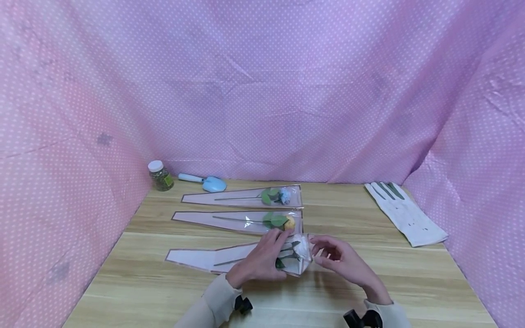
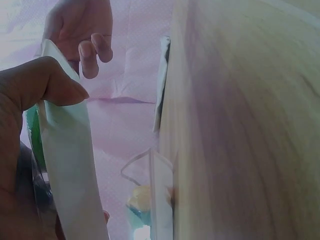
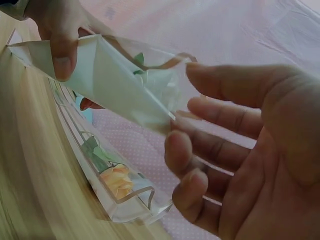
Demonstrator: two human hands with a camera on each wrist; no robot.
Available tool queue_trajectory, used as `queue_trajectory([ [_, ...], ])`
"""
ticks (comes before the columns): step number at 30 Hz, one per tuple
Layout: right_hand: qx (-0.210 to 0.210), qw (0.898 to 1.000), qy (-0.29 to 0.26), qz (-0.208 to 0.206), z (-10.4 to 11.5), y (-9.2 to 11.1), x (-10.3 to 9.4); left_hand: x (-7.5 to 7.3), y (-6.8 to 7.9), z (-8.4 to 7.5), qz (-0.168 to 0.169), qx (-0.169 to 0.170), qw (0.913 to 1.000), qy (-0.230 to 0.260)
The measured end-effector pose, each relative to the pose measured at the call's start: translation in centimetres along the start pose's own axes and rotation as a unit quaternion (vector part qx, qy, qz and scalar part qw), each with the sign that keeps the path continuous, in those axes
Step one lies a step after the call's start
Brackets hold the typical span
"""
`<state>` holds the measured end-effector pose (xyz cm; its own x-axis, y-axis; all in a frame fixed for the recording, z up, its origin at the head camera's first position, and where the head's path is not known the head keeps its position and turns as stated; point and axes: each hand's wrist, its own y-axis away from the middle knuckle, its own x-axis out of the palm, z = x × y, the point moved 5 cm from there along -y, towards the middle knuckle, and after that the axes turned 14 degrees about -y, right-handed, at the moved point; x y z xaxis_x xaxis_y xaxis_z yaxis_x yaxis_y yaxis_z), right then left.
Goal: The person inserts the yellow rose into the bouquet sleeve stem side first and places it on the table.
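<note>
A white flower (image 1: 301, 247) with a long stem lies inside a tapered flower sleeve (image 1: 193, 256), clear on one face and white on the other, with a brown-pink border. My left hand (image 1: 262, 259) grips this sleeve around its sides near the bloom, thumb on the white face in the left wrist view. The sleeve's wide end is lifted off the table and tilted in the wrist views. My right hand (image 3: 240, 135) is beside that wide end with fingers loosely bent and spread. Its thumb and fingertips are at the sleeve's rim; whether they touch it I cannot tell.
Behind lie two more sleeves, one with a yellow-orange flower (image 1: 289, 223), the other with a blue flower (image 1: 285, 196). A blue hand trowel (image 1: 213, 184) and a white-lidded jar (image 1: 162, 176) stand back left. White gloves (image 1: 406, 216) lie at right. Pink dotted cloth (image 1: 262, 91) encloses the wooden table (image 1: 135, 282).
</note>
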<state>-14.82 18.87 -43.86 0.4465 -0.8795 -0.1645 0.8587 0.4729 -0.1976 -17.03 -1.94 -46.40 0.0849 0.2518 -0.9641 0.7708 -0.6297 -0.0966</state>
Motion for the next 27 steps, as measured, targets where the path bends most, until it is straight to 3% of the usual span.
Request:
queue_trajectory([
  [5,-0.052,0.998,-0.004,0.03,0.3,0.2,0.4,-0.3,0.0,0.1,0.0,0.002,0.9999,0.017],
  [8,-0.058,0.997,0.004,0.044,0.3,0.1,0.9,-0.4,0.1,0.2,-0.002,0.005,0.9999,0.016],
  [13,-0.047,0.998,0.005,0.032,0.2,0.0,1.1,-0.6,0.2,0.5,-0.01,-0.001,0.9997,0.022],
  [21,-0.107,0.992,-0.062,0.028,0.0,0.8,1.0,-0.7,0.1,0.7,-0.002,-0.003,0.9998,0.018],
  [27,-0.112,0.991,-0.071,0.03,-0.5,1.1,1.8,-0.4,0.1,0.7,0.006,0.003,0.9997,0.022],
])
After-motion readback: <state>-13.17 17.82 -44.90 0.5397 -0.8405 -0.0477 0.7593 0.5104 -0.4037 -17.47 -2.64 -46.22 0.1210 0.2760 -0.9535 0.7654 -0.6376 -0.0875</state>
